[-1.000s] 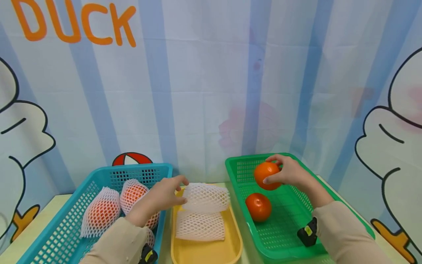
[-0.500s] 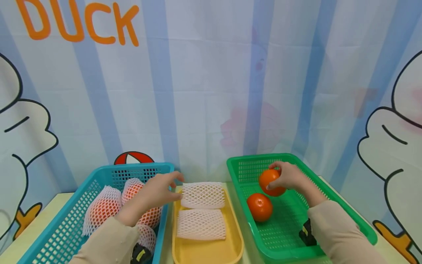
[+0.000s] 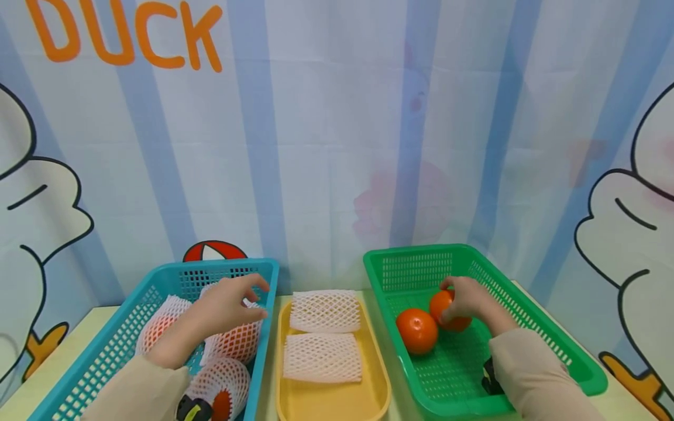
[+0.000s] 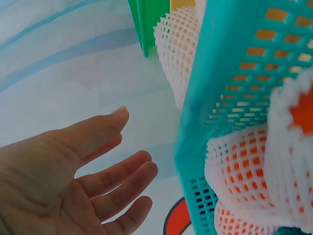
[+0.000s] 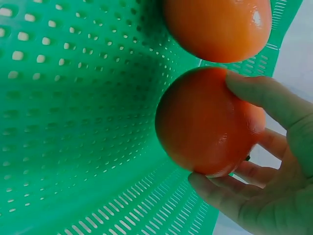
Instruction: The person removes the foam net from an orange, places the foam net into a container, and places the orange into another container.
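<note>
My right hand [image 3: 470,301] holds a glossy orange-red tomato [image 3: 441,303] low in the green basket [image 3: 526,310]. In the right wrist view, thumb and fingers are curved round the held tomato [image 5: 205,122], close beside a second tomato [image 3: 417,331]. My left hand [image 3: 223,307] hovers over the right side of the blue basket [image 3: 210,265], fingers loosely bent and holding nothing. Below it lie several tomatoes in white foam nets, among them one netted tomato [image 3: 237,342] partly covered by the hand. Two flat foam nets, a far net [image 3: 325,311] and a near net [image 3: 322,358], lie between the baskets.
A yellow tray [image 3: 332,404] carries the two flat nets and stands between both baskets on a pale table [image 3: 97,324]. Behind rises a striped curtain [image 3: 326,146] with cartoon ducks. Black cameras are strapped to both wrists.
My right hand has lowered the tomato and moved it slightly right, beside the other one. My left hand has drawn back leftward from the foam nets to above the blue basket.
</note>
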Available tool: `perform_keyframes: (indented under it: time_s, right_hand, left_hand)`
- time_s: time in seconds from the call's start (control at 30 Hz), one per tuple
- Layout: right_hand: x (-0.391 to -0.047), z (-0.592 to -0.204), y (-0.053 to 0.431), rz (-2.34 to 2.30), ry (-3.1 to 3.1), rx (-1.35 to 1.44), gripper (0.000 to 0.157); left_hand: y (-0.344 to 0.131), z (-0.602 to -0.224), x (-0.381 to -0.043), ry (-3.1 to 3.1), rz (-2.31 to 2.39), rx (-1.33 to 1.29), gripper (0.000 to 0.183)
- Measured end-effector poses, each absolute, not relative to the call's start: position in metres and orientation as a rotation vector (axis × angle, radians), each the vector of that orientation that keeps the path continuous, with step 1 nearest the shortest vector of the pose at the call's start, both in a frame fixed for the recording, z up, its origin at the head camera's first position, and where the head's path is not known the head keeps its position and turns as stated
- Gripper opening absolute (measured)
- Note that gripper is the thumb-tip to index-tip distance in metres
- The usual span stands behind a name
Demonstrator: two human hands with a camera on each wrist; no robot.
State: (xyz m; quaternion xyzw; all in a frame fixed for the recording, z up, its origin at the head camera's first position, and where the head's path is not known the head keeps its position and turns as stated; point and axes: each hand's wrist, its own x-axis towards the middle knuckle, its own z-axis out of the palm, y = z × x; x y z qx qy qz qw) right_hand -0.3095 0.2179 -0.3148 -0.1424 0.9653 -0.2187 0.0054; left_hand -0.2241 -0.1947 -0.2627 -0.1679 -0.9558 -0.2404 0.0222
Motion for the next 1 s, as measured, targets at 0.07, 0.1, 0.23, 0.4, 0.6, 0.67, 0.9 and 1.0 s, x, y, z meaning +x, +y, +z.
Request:
perform_keyframes:
  time_s: [0.07,0.1,0.23,0.4,0.6,0.67,0.9,1.0]
  right_hand:
    - [-0.309,-0.315,0.217,-0.662,3.013,-0.457,0.058]
    - [-0.309,-0.315,0.216,-0.654,3.009,-0.462,0.057]
    - [-0.307,-0.315,0.214,-0.634,2.986,-0.458,0.051]
    - [-0.307,-0.316,0.213,-0.663,2.939,-0.421,0.048]
    - [-0.308,-0.315,0.213,-0.665,2.903,-0.407,0.052]
    - [-0.308,-0.315,0.213,-0.65,2.916,-0.426,0.052]
    - [-0.308,-0.314,0.214,-0.621,2.947,-0.484,0.05]
    - [-0.308,-0.314,0.215,-0.628,2.946,-0.493,0.049]
  left_hand:
    - [-0.199,-0.263,-0.224,-2.965,-0.73,-0.506,0.037]
    - [-0.201,-0.263,-0.224,-2.965,-0.728,-0.501,0.037]
    - [-0.208,-0.265,-0.223,-2.964,-0.732,-0.489,0.036]
    - [-0.213,-0.268,-0.223,-2.972,-0.736,-0.457,0.035]
    - [-0.221,-0.271,-0.223,-2.996,-0.724,-0.467,0.037]
    - [-0.223,-0.272,-0.222,-3.001,-0.722,-0.484,0.036]
    - [-0.232,-0.272,-0.219,-3.025,-0.742,-0.551,0.036]
    - [-0.237,-0.272,-0.217,-3.04,-0.756,-0.552,0.038]
